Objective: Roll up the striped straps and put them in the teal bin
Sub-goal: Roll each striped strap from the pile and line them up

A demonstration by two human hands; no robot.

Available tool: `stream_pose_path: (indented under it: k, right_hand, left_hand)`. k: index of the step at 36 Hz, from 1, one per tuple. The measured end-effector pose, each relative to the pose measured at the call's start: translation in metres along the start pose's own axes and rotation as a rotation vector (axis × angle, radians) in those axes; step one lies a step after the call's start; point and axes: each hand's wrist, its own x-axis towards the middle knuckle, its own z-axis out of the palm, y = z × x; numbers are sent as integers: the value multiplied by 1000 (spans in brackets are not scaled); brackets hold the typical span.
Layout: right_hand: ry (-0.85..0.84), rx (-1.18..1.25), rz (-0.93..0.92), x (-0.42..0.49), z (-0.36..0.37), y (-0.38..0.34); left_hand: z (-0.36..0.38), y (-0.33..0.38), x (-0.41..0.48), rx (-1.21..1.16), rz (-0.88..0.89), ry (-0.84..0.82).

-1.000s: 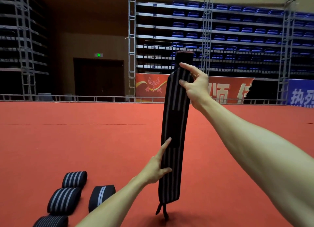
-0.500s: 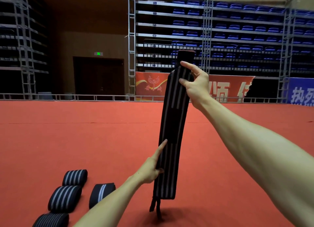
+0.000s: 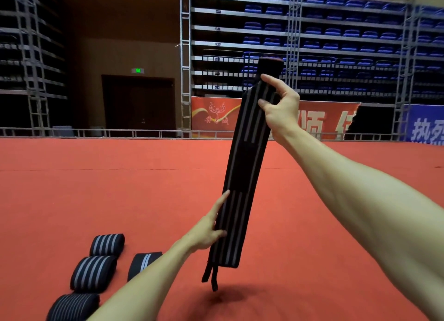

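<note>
A long black strap with grey stripes (image 3: 242, 176) hangs stretched out in the air above the red floor, tilted with its top to the right. My right hand (image 3: 280, 105) pinches it near the top end between thumb and fingers. My left hand (image 3: 210, 227) holds the strap's left edge low down, index finger lying straight along it and thumb across the front. A small black loop dangles from the bottom end. Several rolled striped straps (image 3: 95, 270) lie on the floor at lower left. No teal bin is in view.
Red carpet (image 3: 300, 224) covers the floor all around. A low metal railing (image 3: 96, 132) runs along its far edge, with scaffold towers, red and blue banners and rows of blue seats behind.
The strap's lower end has swung left and risen a little off the floor. My left hand has shifted left with it and kept its hold; my right hand has stayed at the top.
</note>
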Motion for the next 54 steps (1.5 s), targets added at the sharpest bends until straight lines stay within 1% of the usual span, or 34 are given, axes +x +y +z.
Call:
stream_pose_path:
  k: [7,11,32,36,42,48,51,54]
  right_hand:
    - [70,16,-4,6,-5,-5]
    - [66,10,-1,5,-6,-6]
    - [34,12,7,-2,2,2]
    - [7,10,1,-5,3,4]
    - [-58,-7,20,-19,7,17]
    - [-97,-19,38,-33,8,31]
    - [-124,-4,55,-37,8,33]
    - [-139,15,56,-41,8,34]
  left_hand:
    - [0,-13,-6,64,-53,-54]
    - [2,-15,-10,77,-85,-42]
    - [6,-18,-13,84,-113,-59]
    - [6,-5,-7,85,-87,7]
    - [3,25,14,6,29,128]
    - [-5,64,39,-51,96,314]
    - [-15,89,52,-19,137,409]
    - [-26,115,62,25,164,546]
